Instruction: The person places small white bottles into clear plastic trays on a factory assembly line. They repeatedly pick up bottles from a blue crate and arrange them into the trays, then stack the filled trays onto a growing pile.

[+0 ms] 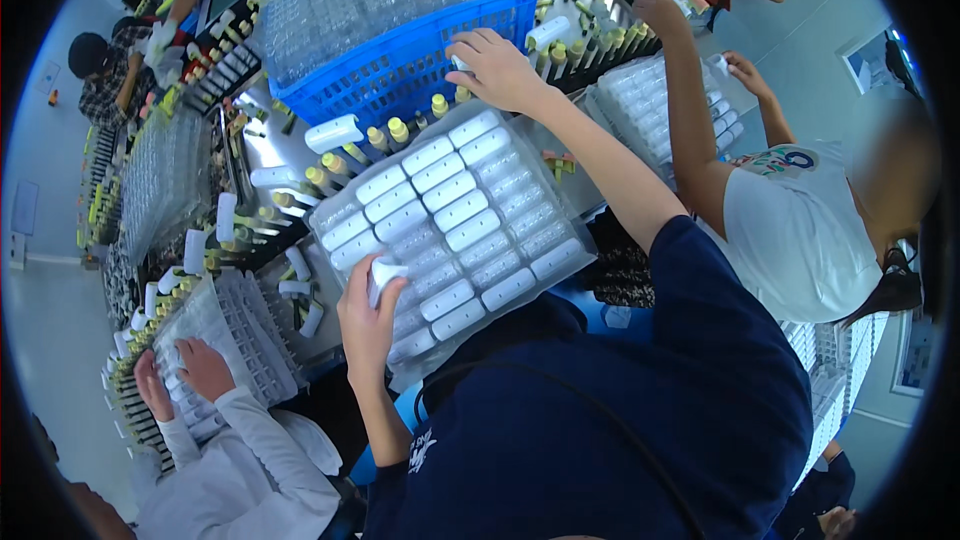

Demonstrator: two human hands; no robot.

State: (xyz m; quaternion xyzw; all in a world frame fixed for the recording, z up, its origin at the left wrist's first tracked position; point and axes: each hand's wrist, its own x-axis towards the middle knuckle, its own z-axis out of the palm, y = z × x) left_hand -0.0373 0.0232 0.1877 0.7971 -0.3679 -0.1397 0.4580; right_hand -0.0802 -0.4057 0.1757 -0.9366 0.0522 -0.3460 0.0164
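A clear plastic blister tray (pixel 500 175) lies tilted in front of me. Several white plastic shells (pixel 484 147) sit in its pockets, while other pockets show only clear plastic. My left hand (pixel 366 325) is closed around a white plastic shell (pixel 384 278) above the tray's near left side. Beyond the tray's far edge, my right hand (pixel 497 72) reaches over a row of yellow-tipped posts (pixel 398 129), beside the blue crate. Its fingers are bent around a white plastic shell (pixel 459 63), of which only a small part shows.
A blue crate (pixel 405 80) stacked with clear trays stands ahead. Another white shell (pixel 333 134) rests on the posts. At left, a co-worker's hands (pixel 203 368) work over a tray. At right, another person's arm (pixel 690 110) reaches across beside a filled tray (pixel 640 105).
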